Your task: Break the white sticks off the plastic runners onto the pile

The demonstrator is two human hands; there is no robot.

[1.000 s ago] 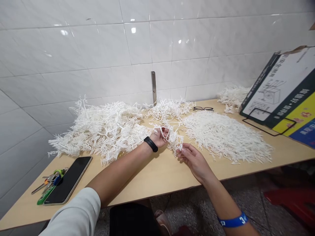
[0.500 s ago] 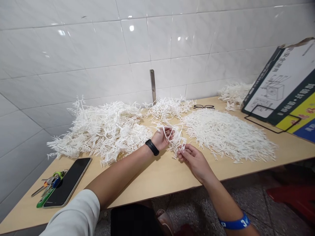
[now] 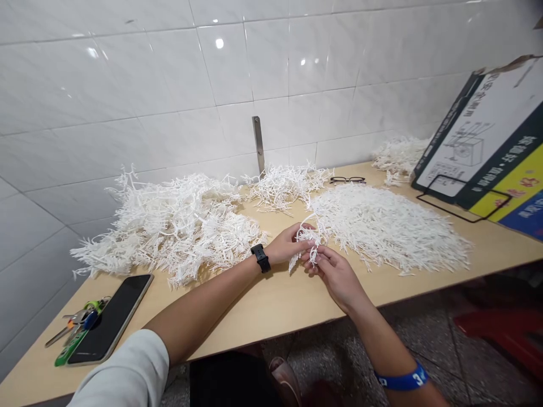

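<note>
While both hands were close together near the middle of the frame, the left hand [image 3: 285,246] held a small white branched piece [image 3: 306,234] between its thumb and curled fingers. The right hand [image 3: 343,280], just beside it on the right, pinched the lower end of the same piece with thumb and fingertips; how the hidden fingers were placed, I could not tell. The piece was above the pale wooden table [image 3: 254,316], near the left edge of the wide heap of short white pieces [image 3: 390,226], which spread over the right of the frame.

A large tangled pile of white branches [image 3: 182,220] occupied the centre left, and a smaller pile [image 3: 284,186] lay above the hands, below a metal bracket [image 3: 258,144] on the tiled wall [image 3: 169,85]. Black-framed glasses [image 3: 348,180] lay behind the heap. Toward the upper right, a printed cardboard box [image 3: 479,147] stood tilted, with a black wire frame [image 3: 462,199] in front of its lower part. At the lower left, a phone [image 3: 112,322] lay beside a bunch of keys [image 3: 75,321]. A black watch strap [image 3: 260,258] was around the left wrist and a blue band [image 3: 403,380] around the right forearm.
</note>
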